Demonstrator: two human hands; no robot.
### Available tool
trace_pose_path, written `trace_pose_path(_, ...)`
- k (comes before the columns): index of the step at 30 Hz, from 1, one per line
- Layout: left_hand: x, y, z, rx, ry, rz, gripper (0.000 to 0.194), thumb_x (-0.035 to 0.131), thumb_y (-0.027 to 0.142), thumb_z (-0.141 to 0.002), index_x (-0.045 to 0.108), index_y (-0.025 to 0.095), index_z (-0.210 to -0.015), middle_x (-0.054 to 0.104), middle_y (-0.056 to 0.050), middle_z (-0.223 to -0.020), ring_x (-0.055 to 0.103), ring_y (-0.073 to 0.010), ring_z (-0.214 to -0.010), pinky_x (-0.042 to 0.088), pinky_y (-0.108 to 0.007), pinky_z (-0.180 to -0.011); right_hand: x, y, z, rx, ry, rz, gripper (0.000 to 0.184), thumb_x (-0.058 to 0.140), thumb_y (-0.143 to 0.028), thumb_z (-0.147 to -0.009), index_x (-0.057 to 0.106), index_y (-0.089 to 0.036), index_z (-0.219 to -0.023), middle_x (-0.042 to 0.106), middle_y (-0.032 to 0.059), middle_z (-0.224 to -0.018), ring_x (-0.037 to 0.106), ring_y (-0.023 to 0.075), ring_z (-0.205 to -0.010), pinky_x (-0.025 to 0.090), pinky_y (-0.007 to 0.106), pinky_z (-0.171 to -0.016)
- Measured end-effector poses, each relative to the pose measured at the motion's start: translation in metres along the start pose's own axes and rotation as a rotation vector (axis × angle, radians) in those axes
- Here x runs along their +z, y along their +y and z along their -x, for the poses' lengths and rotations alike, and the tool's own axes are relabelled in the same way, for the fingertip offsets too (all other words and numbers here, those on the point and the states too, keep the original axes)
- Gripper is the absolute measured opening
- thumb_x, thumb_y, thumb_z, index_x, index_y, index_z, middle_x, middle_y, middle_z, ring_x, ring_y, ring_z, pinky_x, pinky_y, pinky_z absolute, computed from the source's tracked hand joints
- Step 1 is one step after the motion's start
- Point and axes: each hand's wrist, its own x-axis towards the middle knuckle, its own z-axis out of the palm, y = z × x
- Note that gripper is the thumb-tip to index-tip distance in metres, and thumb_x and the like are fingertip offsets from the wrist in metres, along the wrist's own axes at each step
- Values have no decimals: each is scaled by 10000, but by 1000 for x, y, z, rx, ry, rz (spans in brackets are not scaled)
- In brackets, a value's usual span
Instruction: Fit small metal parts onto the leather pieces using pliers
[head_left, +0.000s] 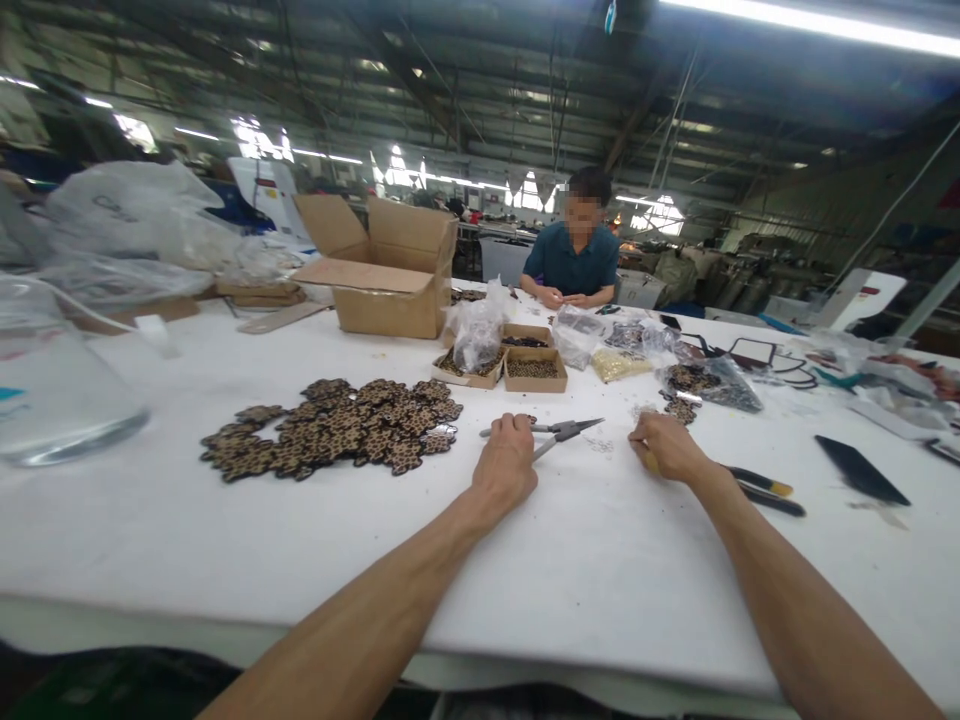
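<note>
My left hand (506, 462) is closed around the handles of long-nose pliers (576, 428), whose jaws point right. Small, thin metal rings (600, 445) are scattered on the white table just past the jaw tips. Across from them my right hand (667, 447) is closed with its fingers pinched low over the table; what they hold is too small to tell, though a bit of yellow shows under the palm. Yellow-and-black tool handles (765, 490) stick out beyond my right forearm. A pile of leopard-print pieces (345, 425) lies left of my left hand, and a few similar pieces (681, 408) lie behind my right hand.
Small cardboard trays of tiny parts (535, 370) and plastic bags (577, 335) stand mid-table. An open carton (394, 300) is behind the pile. A dark flat object (862, 470) lies right. A clear plastic container (60, 380) stands left. A co-worker (574, 250) sits opposite.
</note>
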Motion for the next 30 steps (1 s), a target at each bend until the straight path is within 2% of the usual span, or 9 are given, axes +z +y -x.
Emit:
trace_pose_path(4,2,-1,1,10,4,0,586,587,-38,-610,469,164,-1147,520,-134,-1195,500,-281,-1142,479,-372,-911,5,4,-3,54,4,-160,139,609,-126,-778,741,-165,-759,733,105,-851,656,237,-846,421,277,-733)
trace_pose_path(8,4,1,3,29,-2,-2,603,594,-29,-610,461,163,-1166,516,-135,-1205,501,-278,-1146,471,-374,-927,8,11,-10,56,-42,-292,96,623,-127,-738,716,-147,-734,726,76,-737,641,204,-695,413,266,-633)
trace_pose_path(11,3,1,5,24,-14,-8,615,587,-27,-611,458,164,-1181,510,-135,-1217,494,-276,-1158,463,-372,-946,8,14,-7,34,-44,-344,92,617,-170,-776,703,-144,-759,708,60,-701,614,185,-643,404,262,-585)
trace_pose_path(15,1,3,6,54,-18,1,619,571,-26,-614,464,144,-1200,492,-151,-1225,484,-285,-1171,457,-387,-982,6,12,3,-11,82,-636,206,603,-344,-878,673,-158,-823,654,36,-707,555,175,-637,401,273,-572)
trace_pose_path(18,-1,5,6,87,-12,36,635,568,-25,-600,469,128,-1208,463,-175,-1251,454,-313,-1235,435,-426,-1039,3,6,7,-21,172,-910,293,650,-456,-877,660,-169,-822,605,16,-702,505,164,-637,387,283,-582)
trace_pose_path(21,-2,6,7,116,-16,61,687,566,-32,-567,464,111,-1231,436,-198,-1290,402,-347,-1314,383,-473,-1116,-2,-3,6,-7,190,-1075,327,695,-497,-860,676,-171,-846,593,8,-716,492,161,-658,384,291,-613)
trace_pose_path(25,-1,7,7,154,-9,83,750,549,-35,-556,447,97,-1287,425,-206,-1324,330,-369,-1393,317,-504,-1183,-6,-11,4,-11,223,-1166,331,722,-498,-845,704,-167,-851,597,11,-727,496,169,-691,385,301,-651)
trace_pose_path(30,3,5,7,177,-8,79,782,548,-29,-565,423,80,-1329,401,-213,-1366,256,-371,-1462,283,-490,-1222,-6,-14,3,-1,223,-1187,323,737,-486,-836,718,-163,-837,604,15,-719,498,170,-690,382,310,-665)
